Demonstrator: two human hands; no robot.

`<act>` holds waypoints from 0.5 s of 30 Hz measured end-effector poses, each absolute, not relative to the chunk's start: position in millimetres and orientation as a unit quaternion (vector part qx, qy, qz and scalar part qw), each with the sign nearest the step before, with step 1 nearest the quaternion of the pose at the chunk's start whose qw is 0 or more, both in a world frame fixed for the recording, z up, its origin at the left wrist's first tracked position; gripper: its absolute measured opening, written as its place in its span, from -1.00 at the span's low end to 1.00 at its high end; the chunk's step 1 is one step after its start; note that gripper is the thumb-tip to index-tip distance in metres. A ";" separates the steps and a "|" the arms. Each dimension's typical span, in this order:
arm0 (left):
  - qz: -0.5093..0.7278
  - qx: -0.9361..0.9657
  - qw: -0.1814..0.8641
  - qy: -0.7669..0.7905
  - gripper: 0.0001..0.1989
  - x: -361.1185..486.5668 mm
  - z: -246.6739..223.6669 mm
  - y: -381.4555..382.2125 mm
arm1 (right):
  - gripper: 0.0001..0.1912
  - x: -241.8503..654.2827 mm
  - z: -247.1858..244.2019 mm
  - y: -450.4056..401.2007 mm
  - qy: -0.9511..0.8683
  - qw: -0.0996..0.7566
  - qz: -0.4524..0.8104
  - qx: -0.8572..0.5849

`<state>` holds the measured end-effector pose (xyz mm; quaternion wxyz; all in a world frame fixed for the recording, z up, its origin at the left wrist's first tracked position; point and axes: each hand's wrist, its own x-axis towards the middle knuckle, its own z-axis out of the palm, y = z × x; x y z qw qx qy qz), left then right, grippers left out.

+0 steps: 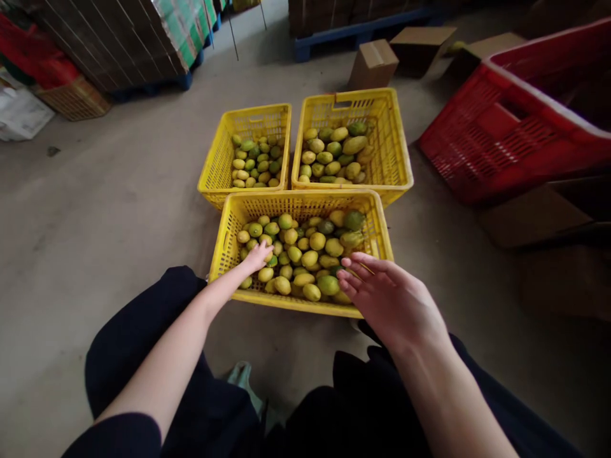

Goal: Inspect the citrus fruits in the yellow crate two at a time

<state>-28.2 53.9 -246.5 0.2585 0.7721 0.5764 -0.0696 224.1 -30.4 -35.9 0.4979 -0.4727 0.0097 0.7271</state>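
Observation:
A yellow plastic crate (pixel 300 310) sits on the floor in front of my knees, partly filled with lemons (pixel 310 259) in yellow and green. Inside its left half, my left hand (pixel 258 256) reaches down with its fingers curled over a lemon (pixel 268 256); the fingers partly cover the fruit. My right hand (pixel 394 302) hovers above the crate's near right corner, palm turned inward and fingers stretched out, with nothing in it. Close to its fingertips lies a larger green-yellow lemon (pixel 328 285).
Two more yellow crates, a smaller one (pixel 210 159) and a wider one (pixel 403 152), hold lemons just behind. A large red crate (pixel 477 121) stands at right beside cardboard (pixel 534 213). A small carton (pixel 373 63) and a blue pallet (pixel 329 43) are farther back.

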 end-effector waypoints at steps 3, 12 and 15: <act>-0.006 0.758 0.267 0.595 -0.47 -25.0 -205.5 59.7 | -0.91 217.5 -41.7 -31.9 -0.011 0.500 0.705 -0.503; 0.259 0.693 0.568 0.361 -0.54 12.7 2.1 39.7 | -0.72 184.0 -27.0 -40.6 -0.055 0.504 0.761 -0.405; 0.319 0.652 0.566 0.391 -0.67 7.8 2.8 42.7 | -0.73 181.3 -18.0 -44.2 -0.047 0.488 0.790 -0.367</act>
